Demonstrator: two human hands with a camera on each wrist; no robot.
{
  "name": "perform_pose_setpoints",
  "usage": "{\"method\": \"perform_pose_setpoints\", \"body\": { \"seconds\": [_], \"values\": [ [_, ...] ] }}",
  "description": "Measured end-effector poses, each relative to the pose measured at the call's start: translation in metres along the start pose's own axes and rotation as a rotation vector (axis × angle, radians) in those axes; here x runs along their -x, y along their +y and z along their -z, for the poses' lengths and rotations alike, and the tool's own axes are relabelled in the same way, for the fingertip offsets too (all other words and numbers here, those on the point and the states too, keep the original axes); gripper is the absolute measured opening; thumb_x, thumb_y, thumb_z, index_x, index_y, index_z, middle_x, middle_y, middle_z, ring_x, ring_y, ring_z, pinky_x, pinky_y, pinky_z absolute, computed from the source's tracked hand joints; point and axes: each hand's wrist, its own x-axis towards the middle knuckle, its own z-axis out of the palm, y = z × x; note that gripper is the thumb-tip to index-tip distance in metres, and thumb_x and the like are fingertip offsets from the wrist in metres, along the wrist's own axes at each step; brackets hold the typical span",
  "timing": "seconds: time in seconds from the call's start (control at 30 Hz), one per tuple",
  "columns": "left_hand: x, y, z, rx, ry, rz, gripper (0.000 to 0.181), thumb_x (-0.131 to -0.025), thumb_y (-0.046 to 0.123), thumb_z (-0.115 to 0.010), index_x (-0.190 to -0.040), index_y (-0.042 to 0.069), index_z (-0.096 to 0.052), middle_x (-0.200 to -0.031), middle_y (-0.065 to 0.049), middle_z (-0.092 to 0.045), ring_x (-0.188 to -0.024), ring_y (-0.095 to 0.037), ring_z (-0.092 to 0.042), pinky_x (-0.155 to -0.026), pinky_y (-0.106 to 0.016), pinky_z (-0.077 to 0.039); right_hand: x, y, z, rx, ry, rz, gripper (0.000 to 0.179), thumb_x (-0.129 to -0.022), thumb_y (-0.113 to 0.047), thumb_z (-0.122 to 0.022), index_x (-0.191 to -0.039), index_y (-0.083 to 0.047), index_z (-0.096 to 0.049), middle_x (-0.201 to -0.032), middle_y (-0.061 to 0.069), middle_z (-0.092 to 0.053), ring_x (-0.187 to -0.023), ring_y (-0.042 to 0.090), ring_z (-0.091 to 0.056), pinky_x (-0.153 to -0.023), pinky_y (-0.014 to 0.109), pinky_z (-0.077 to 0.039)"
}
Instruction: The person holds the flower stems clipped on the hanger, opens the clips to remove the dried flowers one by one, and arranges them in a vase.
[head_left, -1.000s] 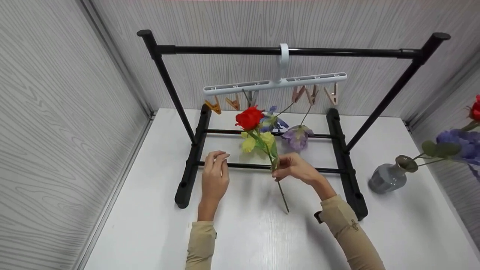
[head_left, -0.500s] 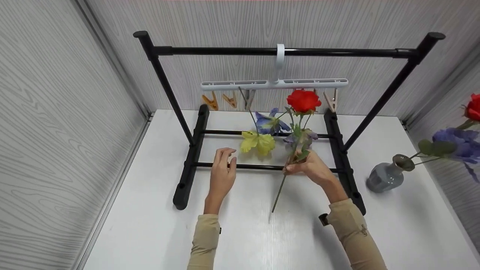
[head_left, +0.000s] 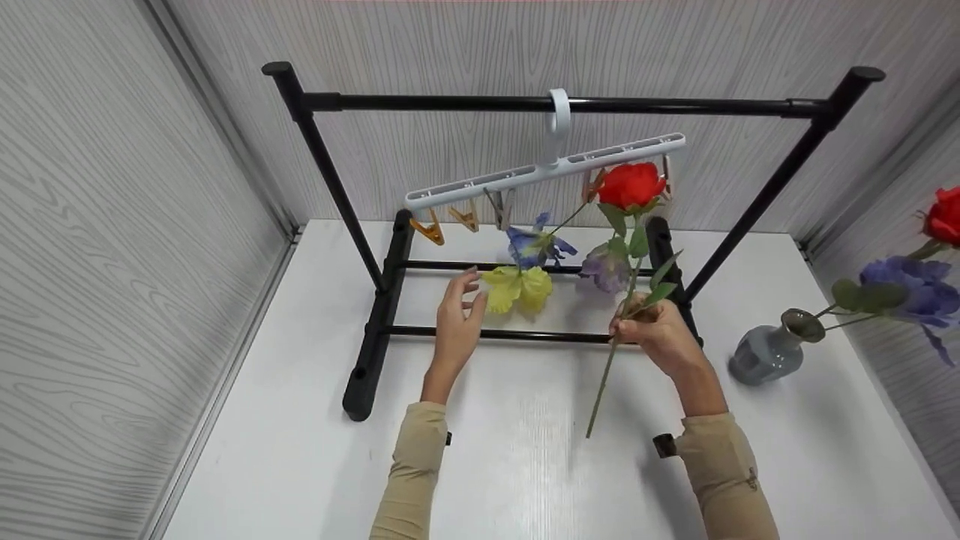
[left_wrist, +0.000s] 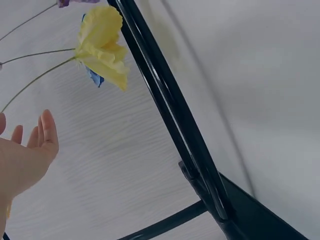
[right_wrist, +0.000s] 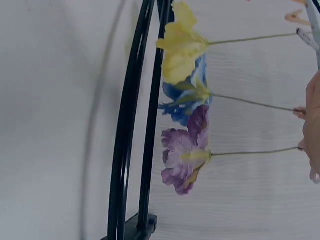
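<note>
My right hand (head_left: pixel 664 339) pinches the green stem of a red rose (head_left: pixel 631 186), which stands upright in front of the hanger's right side. The stem's bare lower end slants down toward me. My left hand (head_left: pixel 459 319) is raised beside a yellow flower (head_left: pixel 517 289), fingers loosely bent and holding nothing. In the right wrist view, the yellow flower, a blue flower (right_wrist: pixel 186 97) and a purple flower (right_wrist: pixel 182 156) hang heads down by thin stems. The white hanger (head_left: pixel 510 178) tilts, its left end lower. Orange clips (head_left: pixel 429 227) dangle from that end.
A black rack (head_left: pixel 450 103) carries the hanger on its top bar; its feet stand on the white table (head_left: pixel 495 465). At the right, a grey glass vase (head_left: pixel 769 354) leans with another red rose (head_left: pixel 945 217) and a blue-violet flower (head_left: pixel 911 289) in it.
My right hand has carried the rose rightward, away from the yellow flower. My left hand has moved up and right toward that flower. The hanger swings, its right end now higher.
</note>
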Motion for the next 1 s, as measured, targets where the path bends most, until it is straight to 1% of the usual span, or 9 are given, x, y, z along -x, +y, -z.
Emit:
{"method": "perform_pose_setpoints", "body": {
  "seconds": [0.13, 0.23, 0.33, 0.43, 0.5, 0.63, 0.73, 0.8, 1.0],
  "values": [
    [-0.012, 0.002, -0.01, 0.046, -0.046, 0.041, 0.044, -0.105, 0.008, -0.057, -0.148, -0.001, -0.048, -0.15, -0.019, -0.051, -0.134, -0.035, -0.05, -0.104, -0.051, -0.047, 0.005, -0.006, 0.004, -0.049, 0.0, 0.036, 0.026, -0.096, 0.015, -0.057, -0.098, -0.007, -0.07, -0.092, 0.004, -0.072, -0.086, 0.017, -0.071, -0.079, 0.03, -0.059],
    [-0.02, 0.005, -0.019, 0.097, -0.092, 0.057, 0.052, -0.106, 0.011, -0.056, -0.153, -0.003, -0.04, -0.155, -0.022, -0.045, -0.141, -0.038, -0.044, -0.111, -0.053, -0.04, 0.006, -0.009, 0.003, -0.063, 0.0, 0.05, 0.028, -0.096, 0.016, -0.056, -0.098, -0.008, -0.071, -0.093, 0.005, -0.071, -0.087, 0.017, -0.071, -0.081, 0.032, -0.06],
    [-0.024, 0.009, -0.029, 0.13, -0.109, 0.071, 0.056, -0.106, 0.013, -0.056, -0.155, -0.004, -0.034, -0.153, -0.025, -0.047, -0.142, -0.039, -0.043, -0.113, -0.051, -0.038, 0.006, -0.01, 0.003, -0.062, 0.012, 0.066, 0.031, -0.095, 0.017, -0.055, -0.098, -0.008, -0.073, -0.093, 0.005, -0.071, -0.087, 0.017, -0.071, -0.081, 0.032, -0.06],
    [-0.026, 0.014, -0.037, 0.14, -0.088, 0.072, 0.052, -0.107, 0.013, -0.053, -0.153, -0.004, -0.037, -0.141, -0.025, -0.056, -0.134, -0.036, -0.051, -0.11, -0.047, -0.042, 0.008, -0.012, 0.005, -0.071, 0.048, 0.079, 0.033, -0.094, 0.018, -0.054, -0.097, -0.008, -0.073, -0.093, 0.005, -0.072, -0.086, 0.017, -0.071, -0.079, 0.031, -0.059],
    [-0.025, 0.017, -0.04, 0.137, -0.062, 0.053, 0.044, -0.108, 0.012, -0.053, -0.148, -0.004, -0.044, -0.129, -0.026, -0.061, -0.123, -0.035, -0.058, -0.105, -0.044, -0.047, 0.01, -0.013, 0.007, -0.08, 0.09, 0.082, 0.033, -0.094, 0.019, -0.054, -0.097, -0.007, -0.074, -0.093, 0.005, -0.072, -0.085, 0.016, -0.072, -0.078, 0.03, -0.059],
    [-0.022, 0.019, -0.043, 0.106, -0.03, -0.031, 0.026, -0.108, 0.008, -0.052, -0.129, -0.006, -0.06, -0.114, -0.025, -0.064, -0.107, -0.034, -0.064, -0.095, -0.041, -0.054, 0.013, -0.018, 0.011, -0.151, 0.169, 0.097, 0.026, -0.097, 0.015, -0.057, -0.098, -0.004, -0.075, -0.096, 0.007, -0.072, -0.085, 0.018, -0.072, -0.079, 0.031, -0.06],
    [-0.02, 0.018, -0.042, 0.071, -0.003, -0.092, 0.019, -0.108, 0.006, -0.054, -0.116, -0.008, -0.065, -0.108, -0.021, -0.065, -0.099, -0.031, -0.066, -0.087, -0.038, -0.057, 0.016, -0.021, 0.016, -0.217, 0.206, 0.143, 0.024, -0.099, 0.015, -0.056, -0.1, 0.001, -0.075, -0.097, 0.01, -0.073, -0.085, 0.02, -0.073, -0.078, 0.032, -0.06],
    [-0.019, 0.018, -0.041, 0.057, 0.018, -0.111, 0.018, -0.107, 0.005, -0.055, -0.11, -0.009, -0.066, -0.103, -0.018, -0.065, -0.095, -0.028, -0.066, -0.083, -0.036, -0.058, 0.018, -0.024, 0.02, -0.244, 0.224, 0.179, 0.023, -0.099, 0.017, -0.055, -0.101, 0.005, -0.075, -0.097, 0.013, -0.074, -0.085, 0.022, -0.074, -0.078, 0.032, -0.061],
    [-0.018, 0.016, -0.038, 0.031, 0.077, -0.137, 0.018, -0.106, 0.007, -0.059, -0.102, -0.007, -0.069, -0.094, -0.014, -0.065, -0.088, -0.027, -0.066, -0.076, -0.032, -0.057, 0.027, -0.034, 0.031, -0.18, 0.311, 0.253, 0.027, -0.098, 0.021, -0.051, -0.102, 0.009, -0.074, -0.094, 0.016, -0.074, -0.085, 0.024, -0.073, -0.078, 0.036, -0.062]
  ]
}}
